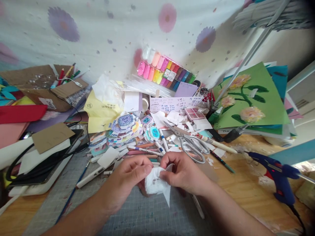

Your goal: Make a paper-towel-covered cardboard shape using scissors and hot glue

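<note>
Between my hands is a small crumpled piece of white tissue paper (155, 185), with a pointed corner hanging down at its right. My left hand (133, 173) pinches its upper left edge between thumb and forefinger. On the other side my right hand (180, 172) grips the upper right with thumb and curled fingers. The tissue is held above the grey cutting mat (137, 216). Just beyond the hands lie several markers (145, 150) and a pair of scissors (190, 144) with silver handles. Layered paper flowers (125, 123) are piled behind the left hand.
At right a blue glue gun (275, 173) stands on the wooden table (236, 177). A green sheet with flowers (265, 98) leans behind it. Colourful clay packs (167, 72) rest at the back. A cardboard box (36, 95) and a black cable (31, 178) are at left.
</note>
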A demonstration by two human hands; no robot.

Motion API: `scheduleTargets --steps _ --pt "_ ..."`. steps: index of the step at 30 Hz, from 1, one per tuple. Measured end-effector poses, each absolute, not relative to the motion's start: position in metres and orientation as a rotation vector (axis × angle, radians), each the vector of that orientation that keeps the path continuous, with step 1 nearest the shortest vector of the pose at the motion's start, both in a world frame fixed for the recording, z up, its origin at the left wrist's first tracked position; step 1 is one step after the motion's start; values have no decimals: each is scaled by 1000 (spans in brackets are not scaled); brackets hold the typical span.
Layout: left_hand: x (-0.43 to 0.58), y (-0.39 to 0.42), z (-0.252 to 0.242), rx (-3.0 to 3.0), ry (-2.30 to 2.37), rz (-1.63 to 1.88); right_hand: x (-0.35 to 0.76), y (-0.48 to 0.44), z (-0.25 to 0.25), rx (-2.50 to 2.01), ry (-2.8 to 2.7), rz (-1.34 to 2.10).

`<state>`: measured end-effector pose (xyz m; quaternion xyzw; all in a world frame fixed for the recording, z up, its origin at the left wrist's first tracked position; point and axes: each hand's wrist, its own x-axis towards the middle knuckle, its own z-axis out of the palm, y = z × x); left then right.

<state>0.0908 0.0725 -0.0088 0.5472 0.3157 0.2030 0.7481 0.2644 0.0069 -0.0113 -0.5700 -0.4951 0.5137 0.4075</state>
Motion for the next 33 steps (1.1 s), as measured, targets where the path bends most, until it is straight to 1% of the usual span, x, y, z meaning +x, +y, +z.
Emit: scheduleTargets --steps 4,6,8,14,21,25,28,33 --pt "93 72 -9 1563 764 357 254 5 -16 -1504 -1445 1010" --pt "94 72 -8 1679 778 324 252 5 -17 -1501 -1470 953" --pt "94 71 -6 1708 799 325 254 5 -17 -1484 -1431 984" --pt "96 70 -2 1661 906 426 259 8 -16 -1190 -1105 1334" --pt "97 67 -4 1565 913 452 252 11 -18 -1334 -1119 1151" --pt "95 67 -9 1422 907 498 258 10 -20 -1209 -1050 1176" --pt "96 67 -10 1272 926 569 266 7 -20 -1091 -1072 1035" --pt "98 65 -8 1149 905 605 267 1 -15 -1153 -1573 606"
